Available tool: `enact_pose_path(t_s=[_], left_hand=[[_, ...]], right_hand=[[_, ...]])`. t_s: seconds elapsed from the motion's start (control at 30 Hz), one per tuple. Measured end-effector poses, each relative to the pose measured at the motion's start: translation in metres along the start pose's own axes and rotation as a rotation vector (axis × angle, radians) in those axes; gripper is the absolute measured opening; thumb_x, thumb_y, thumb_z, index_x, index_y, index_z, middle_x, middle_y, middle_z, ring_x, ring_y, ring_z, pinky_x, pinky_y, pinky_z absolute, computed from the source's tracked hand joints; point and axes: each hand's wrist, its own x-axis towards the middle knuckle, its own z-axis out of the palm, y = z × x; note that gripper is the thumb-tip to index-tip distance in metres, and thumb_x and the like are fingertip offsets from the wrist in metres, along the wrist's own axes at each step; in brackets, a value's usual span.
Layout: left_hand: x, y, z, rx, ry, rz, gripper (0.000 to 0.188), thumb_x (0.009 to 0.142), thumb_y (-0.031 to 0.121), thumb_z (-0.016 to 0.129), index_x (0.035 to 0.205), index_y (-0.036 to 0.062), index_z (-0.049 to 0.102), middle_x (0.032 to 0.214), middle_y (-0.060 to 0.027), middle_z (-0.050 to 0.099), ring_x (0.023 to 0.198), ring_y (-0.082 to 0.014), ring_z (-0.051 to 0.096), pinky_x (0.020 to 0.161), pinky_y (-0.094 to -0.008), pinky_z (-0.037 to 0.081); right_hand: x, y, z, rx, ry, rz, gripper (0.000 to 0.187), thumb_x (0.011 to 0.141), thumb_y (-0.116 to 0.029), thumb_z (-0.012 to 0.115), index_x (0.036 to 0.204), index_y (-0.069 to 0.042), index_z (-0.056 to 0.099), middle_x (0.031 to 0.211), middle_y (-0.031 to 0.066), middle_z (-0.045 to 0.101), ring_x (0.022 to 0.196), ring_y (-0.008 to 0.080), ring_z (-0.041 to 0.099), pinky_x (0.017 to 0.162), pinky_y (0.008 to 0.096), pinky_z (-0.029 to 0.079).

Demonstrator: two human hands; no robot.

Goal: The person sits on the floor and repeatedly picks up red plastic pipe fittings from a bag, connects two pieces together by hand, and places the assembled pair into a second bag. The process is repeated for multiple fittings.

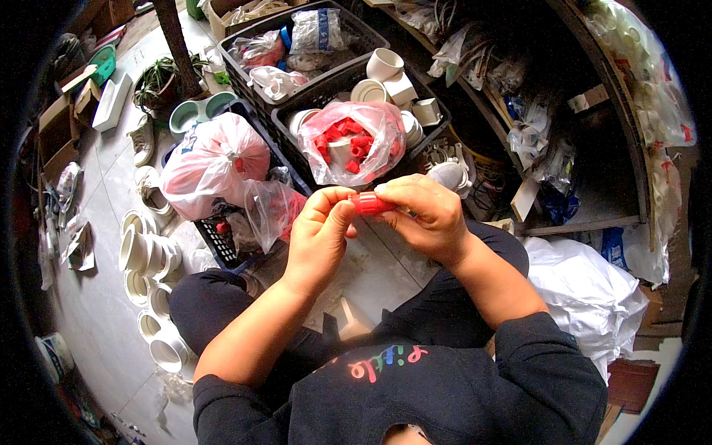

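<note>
Both hands pinch a small red plastic pipe fitting (368, 202) held sideways in front of me. My left hand (320, 236) grips its left end between thumb and fingertips. My right hand (430, 216) closes on the right end, its fingers partly covering the piece. Just beyond the hands, a clear plastic bag (386, 122) stands with its mouth spread, holding several red fittings (357, 141) and a white piece. That bag rests in a black crate (285, 141), among white pipe fittings (383, 65).
Left of my hands, a knotted pink-white bag (211, 167) sits on a dark crate (215, 245). White fittings (148, 252) line the floor by my left knee. A second black crate (363, 26) holds bagged goods. Shelving (586, 226) and a white sack (582, 289) are on my right.
</note>
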Motion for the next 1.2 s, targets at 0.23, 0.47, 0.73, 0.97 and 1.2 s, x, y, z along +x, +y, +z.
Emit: enact_pose_path(t_s=[0.23,0.47,0.73,0.97,1.2], left_hand=[[0.000,-0.005,0.005,0.042,-0.073,0.240,0.025,0.084,0.008,0.053,0.108,0.0042,0.046,0.108,-0.0053,0.054,0.092,-0.0079,0.051,0.074,-0.0206,0.041],[-0.002,-0.004,0.008,0.162,-0.168,0.440,0.028,0.083,-0.001,0.050,0.110,0.0027,0.043,0.118,-0.0093,0.048,0.104,-0.0130,0.049,0.089,-0.0251,0.038],[0.001,-0.003,0.006,0.132,-0.127,0.380,0.029,0.084,0.000,0.049,0.113,0.0024,0.043,0.110,-0.0061,0.051,0.098,-0.0105,0.049,0.086,-0.0232,0.037],[0.000,-0.002,0.008,0.119,-0.118,0.387,0.028,0.085,0.001,0.049,0.112,0.0023,0.043,0.112,-0.0066,0.051,0.099,-0.0105,0.049,0.086,-0.0232,0.037],[0.003,-0.006,0.005,0.164,-0.116,0.382,0.028,0.084,0.001,0.050,0.112,0.0022,0.043,0.114,-0.0072,0.051,0.101,-0.0109,0.049,0.085,-0.0228,0.038]], right_hand=[[-0.002,0.002,-0.003,0.087,-0.022,0.118,0.024,0.066,-0.003,0.068,0.088,-0.002,0.059,0.080,0.0117,0.060,0.073,0.0237,0.059,0.065,0.0300,0.047],[-0.006,-0.004,-0.004,0.811,-0.062,0.689,0.022,0.084,-0.018,0.056,0.099,-0.003,0.051,0.077,0.0051,0.058,0.066,0.0103,0.056,0.060,0.0232,0.047],[-0.007,-0.002,0.006,0.968,-0.059,0.754,0.025,0.084,-0.023,0.056,0.100,-0.006,0.047,0.076,0.0029,0.057,0.057,0.0066,0.052,0.048,0.0190,0.044],[-0.002,0.001,-0.007,0.934,-0.276,0.945,0.031,0.078,-0.021,0.063,0.100,-0.004,0.049,0.085,0.0032,0.057,0.067,0.0096,0.055,0.060,0.0225,0.046],[-0.007,0.008,0.003,0.971,-0.087,0.726,0.037,0.074,-0.003,0.065,0.105,-0.005,0.044,0.095,0.0044,0.054,0.089,0.0115,0.054,0.075,0.0245,0.045]])
